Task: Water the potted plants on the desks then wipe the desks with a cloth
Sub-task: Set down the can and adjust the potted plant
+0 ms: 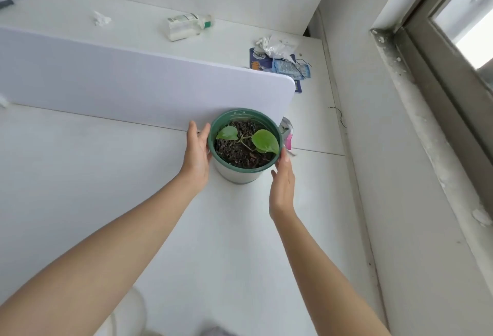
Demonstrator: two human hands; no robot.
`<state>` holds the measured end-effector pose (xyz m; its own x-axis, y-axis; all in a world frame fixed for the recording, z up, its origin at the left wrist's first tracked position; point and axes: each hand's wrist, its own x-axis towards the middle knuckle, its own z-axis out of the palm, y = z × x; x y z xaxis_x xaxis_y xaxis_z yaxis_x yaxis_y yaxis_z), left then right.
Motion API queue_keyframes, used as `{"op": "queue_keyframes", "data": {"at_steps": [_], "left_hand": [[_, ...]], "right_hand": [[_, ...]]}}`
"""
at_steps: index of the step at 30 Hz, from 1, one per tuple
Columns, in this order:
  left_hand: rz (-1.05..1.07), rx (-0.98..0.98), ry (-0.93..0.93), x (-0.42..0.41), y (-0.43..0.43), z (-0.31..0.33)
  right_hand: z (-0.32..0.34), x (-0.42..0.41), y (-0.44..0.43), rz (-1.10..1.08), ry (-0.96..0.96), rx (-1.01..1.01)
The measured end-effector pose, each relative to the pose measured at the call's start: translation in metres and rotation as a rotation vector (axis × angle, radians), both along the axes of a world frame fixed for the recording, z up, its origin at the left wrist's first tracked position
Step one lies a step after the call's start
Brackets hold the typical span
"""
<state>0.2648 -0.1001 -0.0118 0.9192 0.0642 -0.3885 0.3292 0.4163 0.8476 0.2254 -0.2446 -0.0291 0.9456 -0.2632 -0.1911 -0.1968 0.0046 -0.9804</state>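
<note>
Head view: both hands flank the potted plant (245, 146) at the tabletop's (80, 175) far edge, right against the white divider panel (133, 87). The left hand (197, 156) presses flat on the pot's side; the right hand (282, 186), fingers open, touches the rim. Two green leaves sit over dark soil.

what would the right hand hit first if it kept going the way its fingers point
Probably the pot: the right hand points up and slightly left, fingertips at its rim. If it slips past the rim, the pink packet behind comes next. Depth is hard to judge.
</note>
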Motion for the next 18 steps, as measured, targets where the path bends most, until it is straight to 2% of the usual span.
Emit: {"op": "queue_keyframes", "data": {"at_steps": [5, 8, 10, 12, 18], "left_hand": [[-0.087, 0.149, -0.028, -0.014, 0.0, -0.01], [-0.064, 0.189, -0.037, -0.012, 0.01, -0.007], [-0.024, 0.175, -0.003, -0.006, 0.014, -0.001], [-0.083, 0.175, 0.025, -0.004, 0.011, 0.005], [-0.133, 0.228, -0.031, -0.022, -0.017, 0.01]], "right_hand": [[0.014, 0.02, -0.019, 0.122, 0.062, -0.079], [0.015, 0.014, -0.026, 0.142, 0.018, -0.142], [0.012, 0.0, -0.018, 0.155, 0.008, -0.121], [0.009, -0.01, -0.006, 0.183, 0.011, -0.063], [0.012, 0.007, -0.003, 0.165, 0.082, 0.016]]}}
